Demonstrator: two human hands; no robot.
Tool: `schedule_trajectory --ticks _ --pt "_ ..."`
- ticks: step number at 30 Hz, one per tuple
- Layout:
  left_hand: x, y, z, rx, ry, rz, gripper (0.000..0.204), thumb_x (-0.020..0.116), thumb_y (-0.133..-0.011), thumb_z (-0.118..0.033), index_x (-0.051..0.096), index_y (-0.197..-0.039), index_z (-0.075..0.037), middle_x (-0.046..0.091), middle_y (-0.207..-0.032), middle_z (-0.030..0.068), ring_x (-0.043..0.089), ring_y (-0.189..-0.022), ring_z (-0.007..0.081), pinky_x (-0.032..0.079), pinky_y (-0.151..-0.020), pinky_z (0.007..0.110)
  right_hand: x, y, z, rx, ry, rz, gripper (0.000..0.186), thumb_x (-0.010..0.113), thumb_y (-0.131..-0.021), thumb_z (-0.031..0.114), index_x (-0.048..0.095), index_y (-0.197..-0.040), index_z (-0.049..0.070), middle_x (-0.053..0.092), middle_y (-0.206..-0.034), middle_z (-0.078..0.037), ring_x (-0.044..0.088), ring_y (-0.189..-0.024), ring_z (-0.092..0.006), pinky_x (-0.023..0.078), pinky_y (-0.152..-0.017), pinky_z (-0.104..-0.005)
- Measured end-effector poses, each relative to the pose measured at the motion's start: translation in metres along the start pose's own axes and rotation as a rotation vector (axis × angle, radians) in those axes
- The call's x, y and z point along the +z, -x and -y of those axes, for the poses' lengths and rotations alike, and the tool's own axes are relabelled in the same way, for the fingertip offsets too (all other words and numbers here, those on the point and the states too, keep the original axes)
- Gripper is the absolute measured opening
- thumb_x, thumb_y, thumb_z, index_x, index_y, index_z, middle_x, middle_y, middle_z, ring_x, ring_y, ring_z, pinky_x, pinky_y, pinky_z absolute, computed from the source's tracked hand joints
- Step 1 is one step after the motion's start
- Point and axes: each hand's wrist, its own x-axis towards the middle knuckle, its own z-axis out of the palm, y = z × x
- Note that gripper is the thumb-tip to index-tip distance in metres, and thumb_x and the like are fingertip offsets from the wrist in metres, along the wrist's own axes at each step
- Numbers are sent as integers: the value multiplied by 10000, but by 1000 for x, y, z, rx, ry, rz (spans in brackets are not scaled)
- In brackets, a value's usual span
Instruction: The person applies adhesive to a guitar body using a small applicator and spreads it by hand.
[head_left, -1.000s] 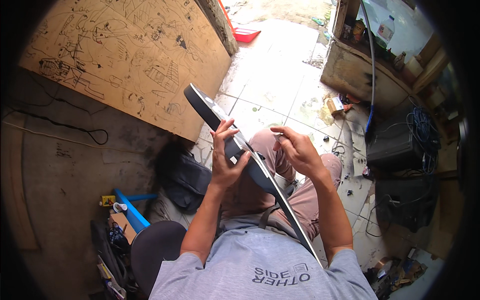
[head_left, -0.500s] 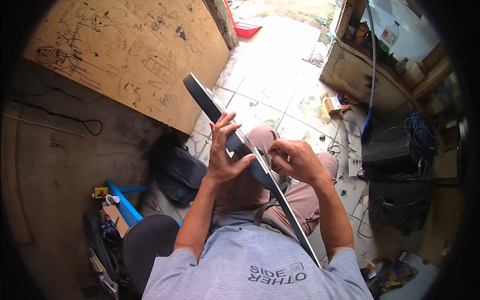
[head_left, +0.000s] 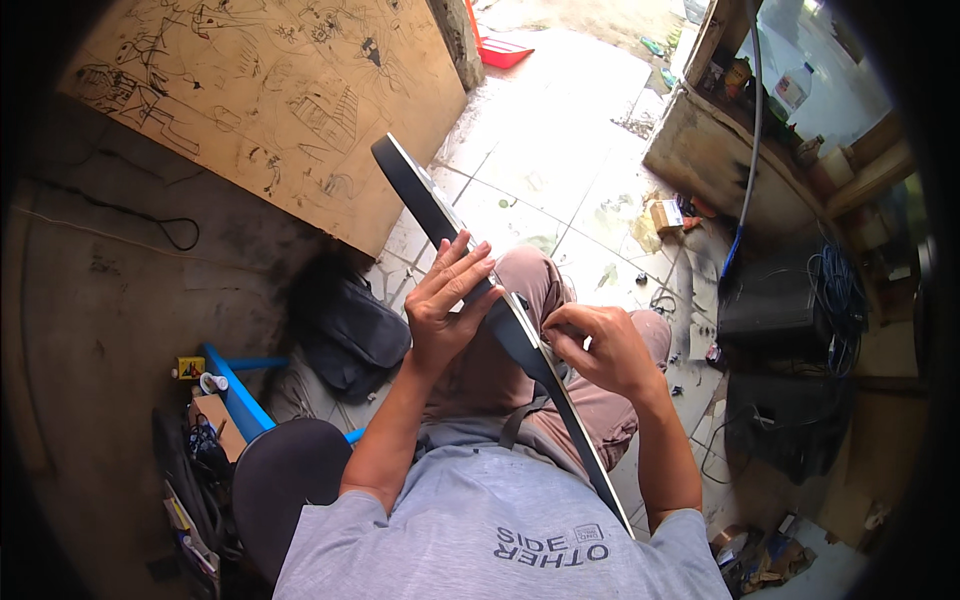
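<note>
Across my lap, tilted and seen nearly edge-on, stands a long flat object [head_left: 520,342] with black sides, a thin pale face and a rounded far end; its kind does not show clearly. My left hand [head_left: 445,310] grips its black side near the middle, with the fingertips over the upper edge. Close beside the pale face, my right hand [head_left: 598,345] is curled, thumb and forefinger pinched together. What those fingers hold, if anything, is hidden. A small dark knob-like part [head_left: 522,300] sticks out of the face between my hands.
A dark backpack [head_left: 350,335] lies left of my legs, near a blue frame [head_left: 235,390] and a dark round seat [head_left: 290,490]. A drawn-on wooden board [head_left: 280,110] stands ahead left. At right are black equipment [head_left: 775,310], coiled cable [head_left: 840,310] and a small box [head_left: 667,216].
My left hand has drawn its thumb in and slid its fingers nearer me along the object. My right hand has shifted slightly right and toward me. The view has turned a little.
</note>
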Motion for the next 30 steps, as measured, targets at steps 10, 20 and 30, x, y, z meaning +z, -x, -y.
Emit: schedule_trajectory --ticks 10,20,30 --pt "2 -1 0 -317 445 -217 579 373 -1180 -357 777 -1074 44 779 -1201 208 704 -1250 313 363 -1246 476 17 5 12 12 34 -199 86 707 -921 93 717 -983 35 735 -856 -129 720 -687 -287 564 -634 -380" --pt "6 -5 -5 -319 363 -230 72 704 -1022 -58 730 -1034 8 795 -1138 167 744 -1171 279 485 -1143 405 -3 11 2 78 29 -80 92 706 -924 104 722 -987 38 746 -817 -151 730 -700 -319 561 -670 -396" --pt "18 -24 -2 -162 291 -48 206 635 -1031 -162 742 -1122 -11 792 -851 106 772 -882 203 448 -1136 442 -1 9 -1 -7 114 7 106 732 -885 129 739 -971 67 735 -789 -132 723 -699 -319 564 -665 -418"
